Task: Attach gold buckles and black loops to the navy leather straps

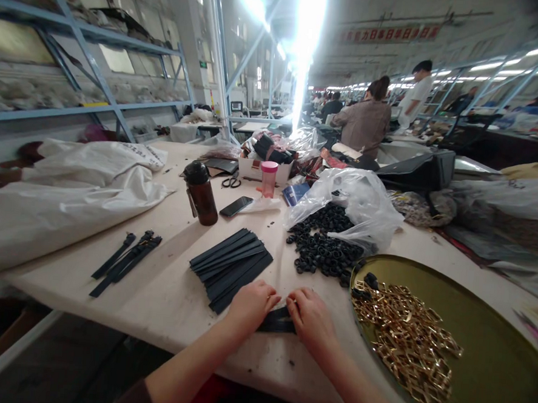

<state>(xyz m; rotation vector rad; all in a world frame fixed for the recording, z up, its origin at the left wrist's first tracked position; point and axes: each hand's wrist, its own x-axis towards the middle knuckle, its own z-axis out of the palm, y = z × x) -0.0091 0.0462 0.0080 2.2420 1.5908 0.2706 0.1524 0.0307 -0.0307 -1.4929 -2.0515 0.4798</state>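
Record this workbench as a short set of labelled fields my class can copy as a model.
Left hand: fingertips curled together, by black strips at the table's near edge
Right hand: opposite the left hand, beside the same strips; grip unclear
Strip pile: black, fanned, beyond the left hand
Black loops: heaped, partly under a clear plastic bag
Round tray: gold-coloured metal frames, few black loops
Drink bottle: dark brown, upright
Phone: flat, right of the bottle
Scissors: beyond the phone

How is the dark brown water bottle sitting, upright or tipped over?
Upright: the dark brown water bottle rests on its base on the table, with its black lid at the top.
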